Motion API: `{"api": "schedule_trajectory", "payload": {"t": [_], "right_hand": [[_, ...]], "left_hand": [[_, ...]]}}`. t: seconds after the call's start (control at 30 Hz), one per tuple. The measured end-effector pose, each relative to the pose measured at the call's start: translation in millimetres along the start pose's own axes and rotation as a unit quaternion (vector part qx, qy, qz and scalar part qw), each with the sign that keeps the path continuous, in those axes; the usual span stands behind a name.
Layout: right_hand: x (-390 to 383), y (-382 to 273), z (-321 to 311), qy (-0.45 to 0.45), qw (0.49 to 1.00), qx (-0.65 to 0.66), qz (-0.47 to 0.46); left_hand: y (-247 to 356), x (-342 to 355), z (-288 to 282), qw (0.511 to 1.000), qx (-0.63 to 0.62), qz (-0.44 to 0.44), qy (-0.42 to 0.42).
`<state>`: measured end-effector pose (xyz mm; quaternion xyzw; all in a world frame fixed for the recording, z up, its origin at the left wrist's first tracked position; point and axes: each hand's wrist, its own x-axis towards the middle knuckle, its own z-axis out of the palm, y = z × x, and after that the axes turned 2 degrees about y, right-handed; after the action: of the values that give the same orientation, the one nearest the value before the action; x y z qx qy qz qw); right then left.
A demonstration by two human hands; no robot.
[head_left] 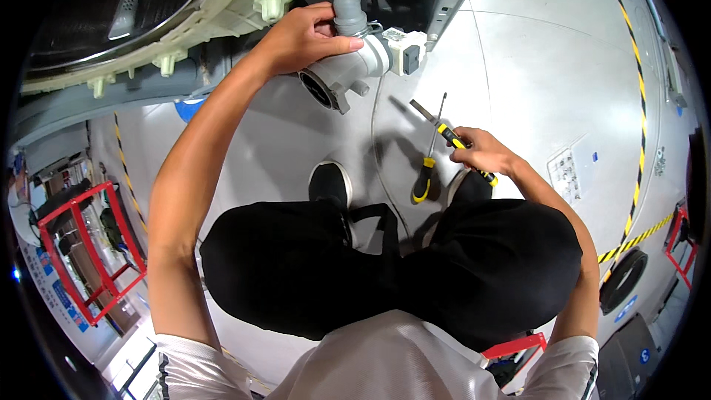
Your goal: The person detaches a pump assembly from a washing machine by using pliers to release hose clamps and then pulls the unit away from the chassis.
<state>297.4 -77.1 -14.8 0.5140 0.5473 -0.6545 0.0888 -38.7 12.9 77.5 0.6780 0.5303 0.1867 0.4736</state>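
The left hand (304,35) is closed around a grey pump housing (348,70), thumb laid along its side and fingers curled over the top where a grey corrugated hose (348,7) joins it. The housing hangs just below the underside of a washing machine drum (148,7), its round open mouth turned toward the person's left. On the far side of the hand, touching the housing, sits a small white block-shaped part (409,50).

The right hand (481,152) is shut on the yellow-and-black handle of a screwdriver (444,130), whose flat blade points up and away toward the pump. It is well apart from the left hand, lower and to the right. Just beside this hand, on its left, a second screwdriver (428,163) with a yellow-and-black handle lies on the grey floor (533,81), thin shaft pointing upward.

Nearer the body, the person crouches in black trousers (385,274); one black shoe (329,184) shows between the two hands. Out to the right of the right hand, a yellow-and-black striped line (638,104) runs across the floor. Far to the left of the left arm stands a red metal frame (89,252).
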Motion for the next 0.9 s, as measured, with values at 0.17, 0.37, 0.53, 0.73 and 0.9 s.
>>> {"api": "schedule_trajectory", "payload": {"t": [0.17,0.37,0.53,0.73,0.9], "right_hand": [[7,1,11,0.066,0.987,-0.144,0.007],[40,16,33,0.080,0.981,-0.175,0.037],[57,8,39,0.102,0.959,-0.264,0.028],[70,11,40,0.181,0.912,-0.365,-0.038],[73,31,42,0.206,0.904,-0.369,-0.064]], "left_hand": [[12,1,-2,0.992,0.082,-0.091,0.002],[17,-2,4,0.996,-0.017,-0.089,-0.006],[14,-1,12,0.996,0.031,-0.082,0.013],[-7,2,24,0.988,0.140,0.029,0.060],[-16,5,48,0.974,0.133,0.135,0.124]]}}
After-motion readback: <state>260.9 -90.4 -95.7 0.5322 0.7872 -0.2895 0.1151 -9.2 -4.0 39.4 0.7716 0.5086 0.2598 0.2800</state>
